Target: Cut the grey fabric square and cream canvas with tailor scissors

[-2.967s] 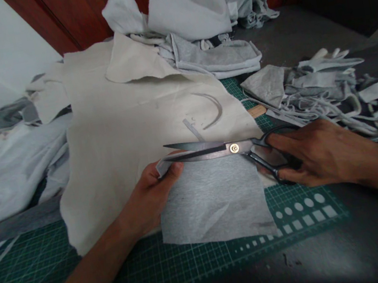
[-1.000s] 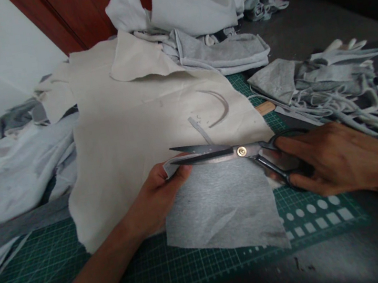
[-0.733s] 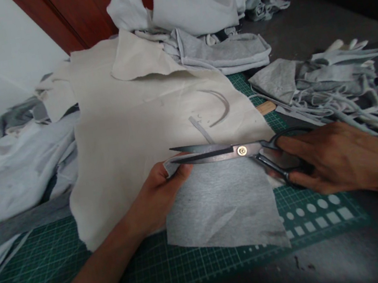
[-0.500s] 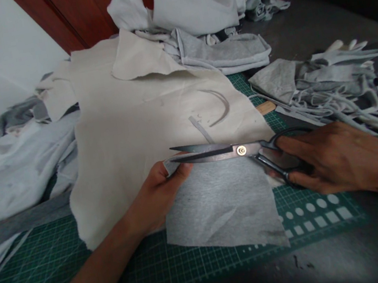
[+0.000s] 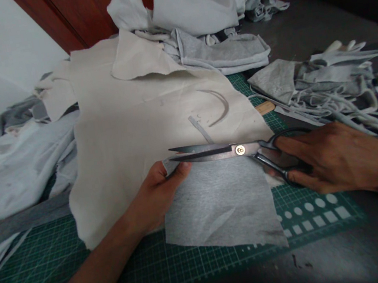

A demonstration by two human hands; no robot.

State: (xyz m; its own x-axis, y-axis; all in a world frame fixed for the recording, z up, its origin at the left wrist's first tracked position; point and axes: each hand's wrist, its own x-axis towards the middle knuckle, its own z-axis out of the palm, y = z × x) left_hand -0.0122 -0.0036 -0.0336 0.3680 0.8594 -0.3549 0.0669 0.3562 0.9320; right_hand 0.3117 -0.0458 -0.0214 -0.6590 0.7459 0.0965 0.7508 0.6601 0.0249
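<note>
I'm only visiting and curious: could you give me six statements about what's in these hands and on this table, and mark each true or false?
1. The right hand holds the scissors. True.
2. The scissors are fully closed. False: the blades are apart at the tips.
3. A curved strip lies on the cream cloth. True.
4. One of the two hands is empty. False: the left hand holds the grey cloth.
5. The mat is green, with printed grid lines. True.
6. The grey cloth is larger than the cream cloth. False: the cream cloth is clearly the larger.
</note>
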